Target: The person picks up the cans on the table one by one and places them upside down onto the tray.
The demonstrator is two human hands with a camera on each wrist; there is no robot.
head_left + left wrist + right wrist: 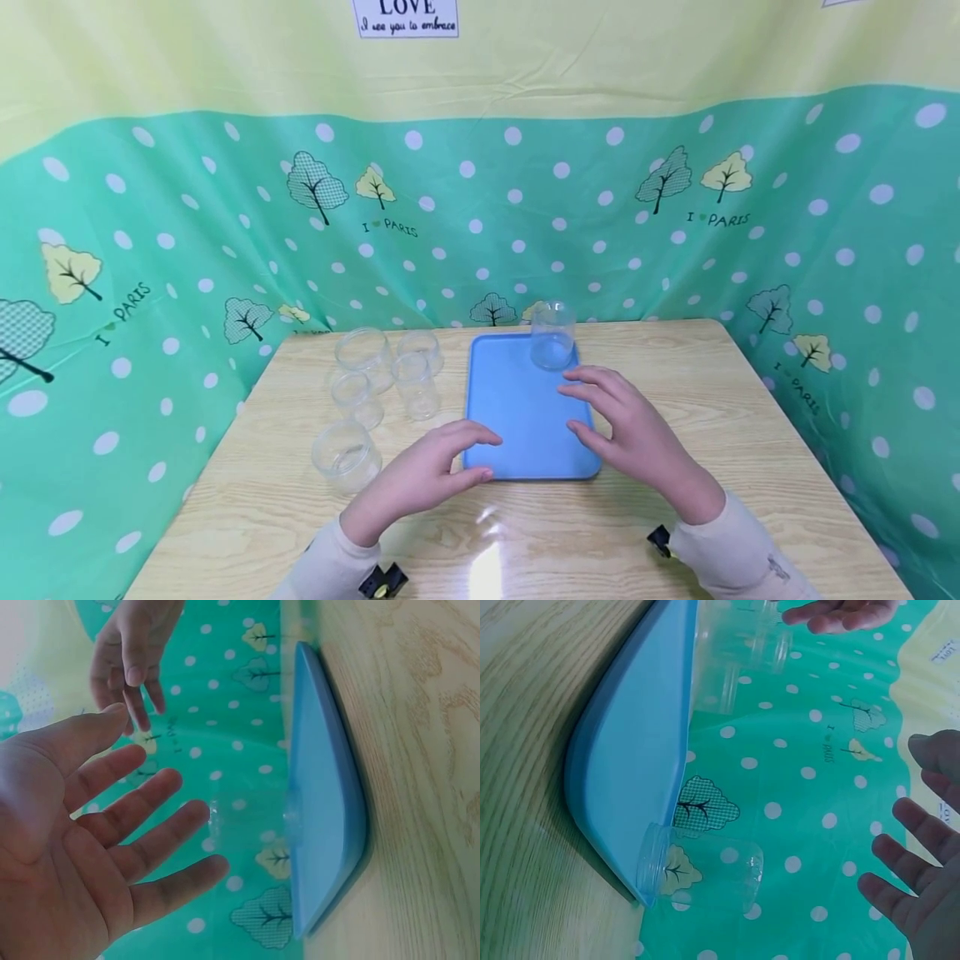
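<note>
A clear plastic jar point(552, 337) stands at the far right corner of a blue tray point(517, 408). In the right wrist view the jar point(705, 866) has its ridged end down against the tray. My right hand point(630, 421) hovers over the tray's right side, close to the jar, with fingers spread and holding nothing. Over the tray's near left corner is my left hand point(431, 471), also without anything in it. Its palm and outstretched fingers show in the left wrist view, thumb apart from them.
To the left of the tray, several clear containers stand grouped on the wooden table point(247, 517), among them a wide one point(347, 457) near the left hand and a tall slim one point(417, 387). A dotted green and yellow curtain point(517, 208) hangs behind the table and along its sides.
</note>
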